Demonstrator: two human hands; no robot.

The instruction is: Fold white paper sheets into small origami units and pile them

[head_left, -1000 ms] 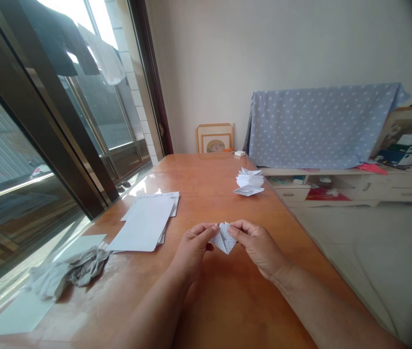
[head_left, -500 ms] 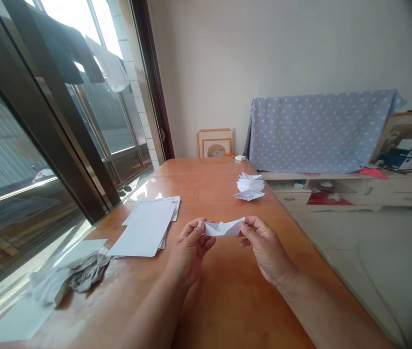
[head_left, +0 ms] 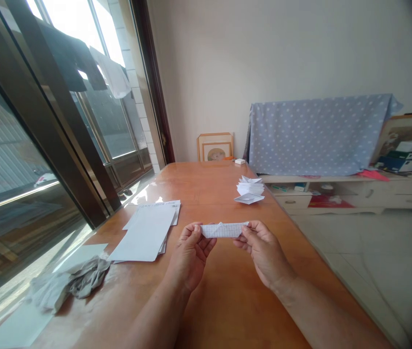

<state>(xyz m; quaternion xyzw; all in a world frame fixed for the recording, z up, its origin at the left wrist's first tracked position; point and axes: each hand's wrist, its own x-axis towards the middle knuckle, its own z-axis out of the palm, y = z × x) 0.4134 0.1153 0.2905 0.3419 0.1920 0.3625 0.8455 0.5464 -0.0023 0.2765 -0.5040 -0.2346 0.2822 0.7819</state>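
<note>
Between my two hands is a small folded paper boat (head_left: 221, 230), white with a printed grid on the side facing me and a small peak at its top middle. My left hand (head_left: 193, 249) pinches its left end between thumb and fingers. At the other end, my right hand (head_left: 262, 249) grips the paper the same way. Both hands hold it above the wooden table (head_left: 223, 300). Farther off, near the table's right edge, several white folded paper boats (head_left: 249, 189) stand nested in a row.
Left of my hands lies a stack of paper sheets (head_left: 143, 237). Nearer on that side is a crumpled grey cloth (head_left: 85, 276). A small white box (head_left: 239, 161) sits at the far edge. Beyond the right edge stands a low cabinet (head_left: 384, 194) with a dotted cloth (head_left: 307, 135) above it.
The paper between my hands has turned from a spread, dipped shape to a straight band with its gridded side toward me. Both hands still grip its ends. The view has tilted slightly.
</note>
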